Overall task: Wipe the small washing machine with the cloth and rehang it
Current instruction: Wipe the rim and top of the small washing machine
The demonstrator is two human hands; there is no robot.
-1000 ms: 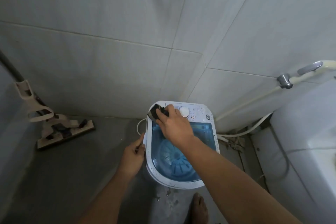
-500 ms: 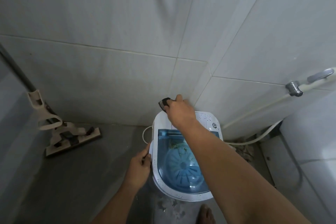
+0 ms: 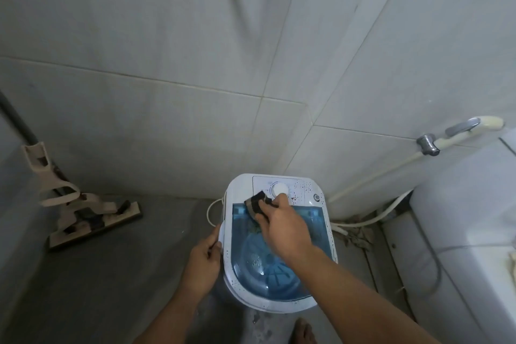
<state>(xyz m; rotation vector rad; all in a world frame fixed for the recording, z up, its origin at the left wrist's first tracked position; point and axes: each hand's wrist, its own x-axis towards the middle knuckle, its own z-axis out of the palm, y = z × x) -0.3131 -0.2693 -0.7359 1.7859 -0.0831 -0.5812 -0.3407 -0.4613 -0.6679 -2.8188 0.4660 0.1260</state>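
Note:
A small white washing machine [image 3: 301, 303] with a see-through blue lid stands on the floor in the corner. Its control panel at the back has a white round dial [image 3: 280, 189] and dark speckles. My right hand [image 3: 282, 225] is shut on a dark cloth [image 3: 256, 202] and presses it on the machine's top where the panel meets the lid, just left of the dial. My left hand [image 3: 203, 260] grips the machine's left rim.
A flat mop [image 3: 92, 218] leans on the left wall, its head on the grey floor. A tap [image 3: 428, 144] with white hoses is on the right wall, above a large white appliance [image 3: 469, 232]. My bare foot [image 3: 304, 332] is in front of the machine.
My right hand has pulled the cloth back from the machine's rear edge by the wall onto the panel beside the dial. My left hand stays on the left rim.

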